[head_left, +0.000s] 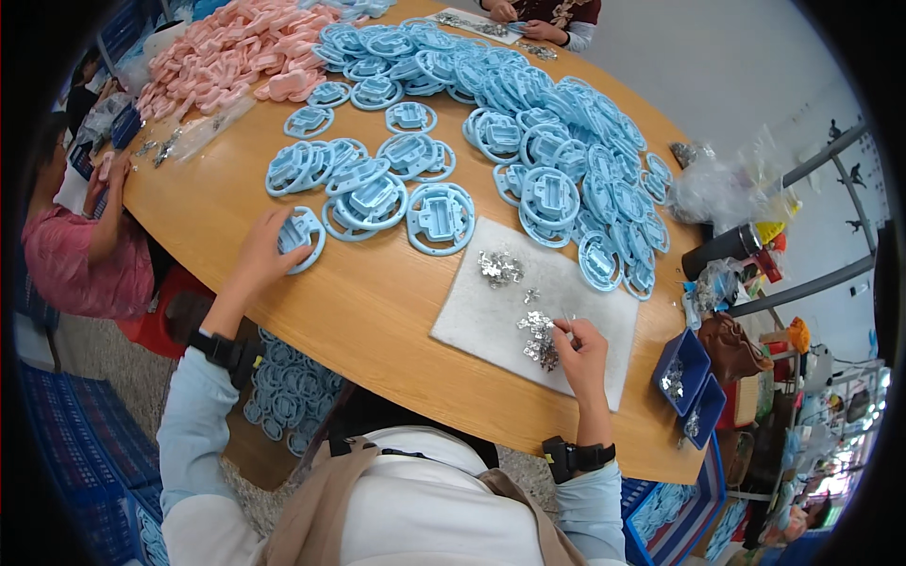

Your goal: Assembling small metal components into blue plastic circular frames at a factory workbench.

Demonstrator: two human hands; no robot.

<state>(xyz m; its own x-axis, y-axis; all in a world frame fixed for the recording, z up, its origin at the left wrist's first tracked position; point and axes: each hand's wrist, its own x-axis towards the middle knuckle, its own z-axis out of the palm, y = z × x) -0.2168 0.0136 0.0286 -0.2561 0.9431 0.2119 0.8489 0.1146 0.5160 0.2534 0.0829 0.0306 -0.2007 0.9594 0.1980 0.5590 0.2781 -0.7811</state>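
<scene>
Left hand (260, 253) grips a blue ring part (304, 238) at the near-left edge of the blue pile (528, 141). Right hand (578, 351) pinches a small metal clip (540, 338) from the near heap on the white mat (491, 311). Risk: clips look tangled, so extras could lift and scatter across the table (377, 302).

Bare tabletop (377, 311) between hands; blue rings (557, 160) seemingly crowd beyond.
</scene>
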